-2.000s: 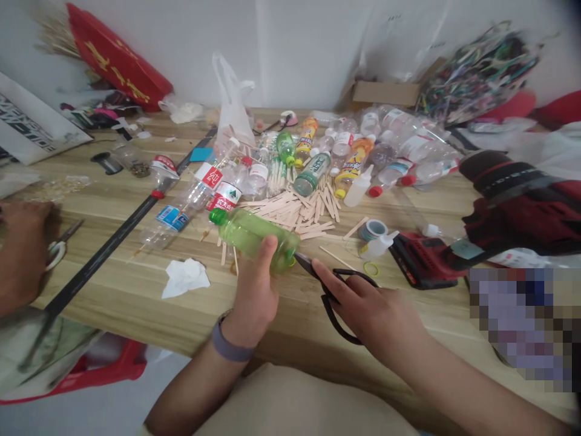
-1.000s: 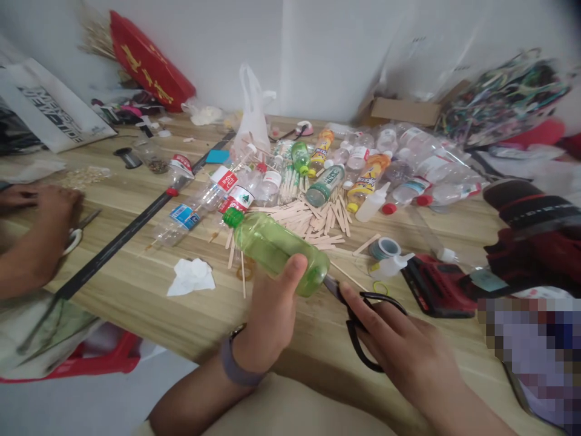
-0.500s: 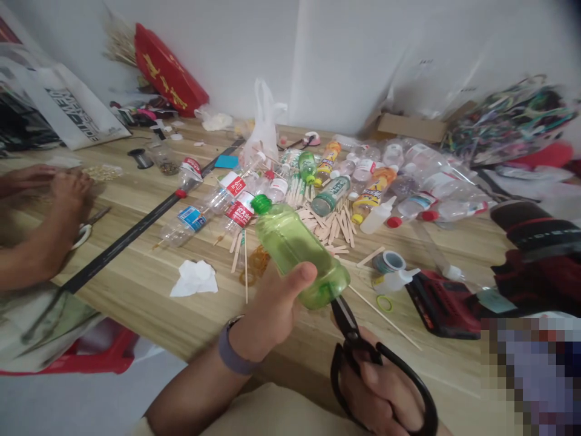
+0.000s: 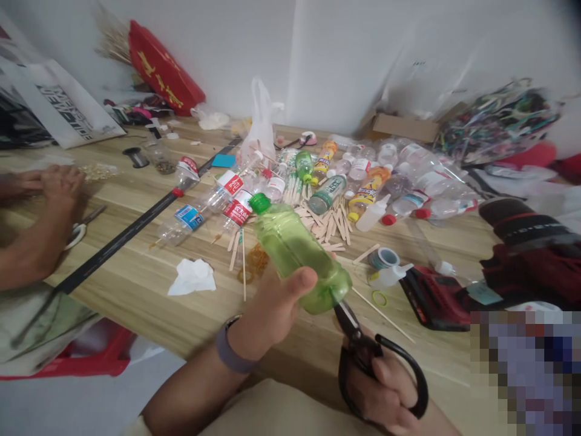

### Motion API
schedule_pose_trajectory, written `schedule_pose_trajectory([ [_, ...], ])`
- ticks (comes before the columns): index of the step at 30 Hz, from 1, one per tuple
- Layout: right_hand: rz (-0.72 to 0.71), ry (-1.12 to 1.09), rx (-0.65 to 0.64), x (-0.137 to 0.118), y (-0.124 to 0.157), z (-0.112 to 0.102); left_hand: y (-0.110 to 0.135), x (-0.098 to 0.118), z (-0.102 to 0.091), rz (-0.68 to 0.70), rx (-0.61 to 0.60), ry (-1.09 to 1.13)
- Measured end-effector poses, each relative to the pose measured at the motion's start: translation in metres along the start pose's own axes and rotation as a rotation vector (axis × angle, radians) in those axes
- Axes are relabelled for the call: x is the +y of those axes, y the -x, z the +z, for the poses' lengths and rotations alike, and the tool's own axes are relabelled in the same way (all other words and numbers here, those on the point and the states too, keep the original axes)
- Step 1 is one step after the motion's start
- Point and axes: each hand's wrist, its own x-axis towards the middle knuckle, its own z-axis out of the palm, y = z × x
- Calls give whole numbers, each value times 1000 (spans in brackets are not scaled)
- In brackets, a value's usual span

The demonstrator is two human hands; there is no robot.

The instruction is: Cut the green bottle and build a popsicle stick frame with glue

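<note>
My left hand (image 4: 281,303) is wrapped round a green plastic bottle (image 4: 295,242), its thumb along the near side. The bottle lies tilted, with its green cap towards the upper left and its base towards me. In my right hand (image 4: 381,381) is a pair of black-handled scissors (image 4: 358,339). Their blades meet the bottle's base; the tips are at or inside the plastic, I cannot tell how deep. Behind the bottle, wooden sticks (image 4: 333,224) lie in a loose pile. A bundle of rubber bands (image 4: 258,257) sits just left of the bottle.
Several plastic bottles (image 4: 367,188) crowd the table's middle. A red and black power drill (image 4: 521,254) stands at right, near a small squeeze bottle (image 4: 388,277). White tissue (image 4: 193,277) lies at left. Beyond a black strip (image 4: 131,236), another person's hands (image 4: 61,184) work over small pieces.
The scissors have turned slightly, and their handles look closer together. My right hand has shifted a little upward. The bottle stays in my left hand, almost unmoved.
</note>
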Motion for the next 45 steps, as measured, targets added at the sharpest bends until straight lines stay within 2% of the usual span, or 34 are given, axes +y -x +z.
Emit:
schedule_pose_trajectory([
  [1, 6, -12, -56, 6, -1, 0, 1, 0, -1, -19, -51, 43],
  [3, -11, 85, -51, 7, 0, -1, 2, 0, -4, -38, -60, 82],
  [6, -139, 490, 198, -12, 4, -3, 1, -3, -4, 23, 90, -22],
  [7, -286, 870, 355, -21, 6, -5, 0, -5, -3, 65, 161, -81],
  [8, -417, 1268, 451, -29, 7, -7, 0, -7, -1, 108, 231, -133],
  [10, -640, 1837, 561, -42, 7, -10, -2, -9, 4, 158, 342, -186],
  [11, -699, 1973, 578, -45, 6, -11, -2, -10, 6, 160, 371, -187],
  [12, -719, 1981, 587, -45, 5, -11, -3, -10, 7, 155, 382, -179],
  [13, -699, 1867, 587, -44, 3, -11, -3, -10, 6, 143, 377, -174],
  [14, -618, 1647, 555, -41, 1, -9, -3, -9, 5, 124, 354, -177],
  [16, -370, 964, 390, -31, -2, -4, -3, -6, 1, 84, 264, -173],
  [18, -136, 321, 142, -17, -5, 2, -2, -1, -3, 36, 119, -111],
  [20, -69, 115, -23, -5, -7, 7, -1, 3, -4, -1, -17, -12],
  [21, -70, 79, -71, 0, -7, 8, 0, 4, -4, -14, -56, 19],
  [22, -83, 131, -64, 2, -6, 8, 0, 5, -4, -23, -68, 29],
  [24, -140, 354, 78, -2, -4, 6, 0, 5, -3, -10, -18, 0],
  [26, -234, 757, 356, -14, 0, 1, -1, 2, -2, 23, 100, -77],
  [28, -290, 927, 475, -28, 5, -7, -2, -2, 1, 70, 215, -146],
  [29, -379, 1221, 545, -34, 7, -10, -2, -4, 2, 89, 260, -162],
  [30, -487, 1415, 611, -39, 8, -12, -3, -6, 4, 99, 291, -162],
  [32, -584, 1513, 646, -41, 8, -13, -4, -8, 4, 90, 301, -139],
  [33, -553, 1385, 623, -40, 7, -13, -4, -8, 3, 70, 283, -132],
  [34, -454, 1143, 547, -36, 6, -11, -4, -7, 2, 47, 256, -133],
  [36, -193, 534, 304, -24, 3, -8, -2, -5, 0, -4, 147, -106],
  [37, -57, 218, 136, -17, 1, -7, -1, -5, -1, -30, 75, -67],
  [38, -6, 64, 20, -8, -1, -6, 0, -4, -1, -52, 9, -17],
  [40, 28, -79, -135, 7, -4, -5, 2, -4, 1, -84, -52, 75],
  [42, 42, -168, -238, 17, -6, -3, 2, -4, 2, -104, -23, 111],
  [43, 43, -191, -251, 19, -6, -3, 1, -4, 2, -106, 7, 99],
  [45, 4, 3, -94, 15, -3, -4, -1, -4, -1, -94, 54, 45],
])
